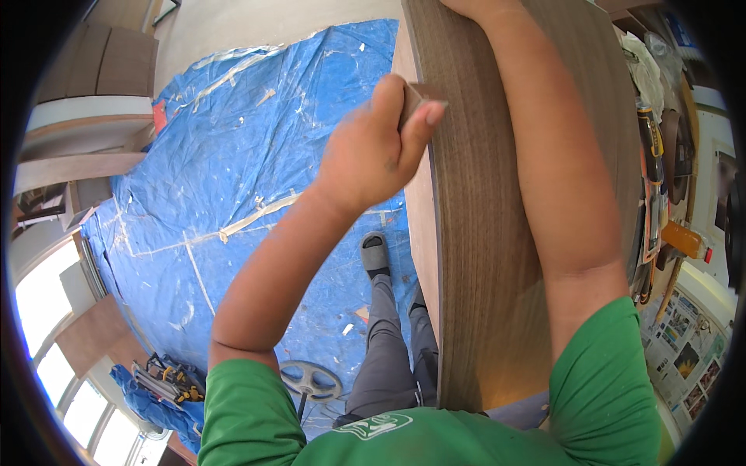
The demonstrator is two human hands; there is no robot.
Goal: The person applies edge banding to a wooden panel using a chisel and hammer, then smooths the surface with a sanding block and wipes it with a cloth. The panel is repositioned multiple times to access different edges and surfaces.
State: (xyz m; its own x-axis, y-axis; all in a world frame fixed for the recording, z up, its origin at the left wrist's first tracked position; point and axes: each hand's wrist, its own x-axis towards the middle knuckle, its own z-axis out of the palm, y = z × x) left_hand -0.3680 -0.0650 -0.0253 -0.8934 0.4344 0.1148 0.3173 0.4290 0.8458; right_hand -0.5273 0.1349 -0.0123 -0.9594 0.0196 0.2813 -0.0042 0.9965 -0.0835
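A large brown wood-grain panel or cabinet stands in front of me to the right, its long left edge running away from my body. My left hand is closed around a small, flat brownish block, held at that left edge near the far end. What the block is made of is hard to make out. My right arm reaches across the top of the panel. Only part of my right hand shows at the upper rim, resting at the panel's far end, and its fingers are out of view.
A blue tarp with tape strips and scraps covers the floor on the left. Near my feet is a grey spoked wheel. Shelves with tools and an orange-liquid bottle line the right, above newspaper sheets. Brown cabinets stand far left.
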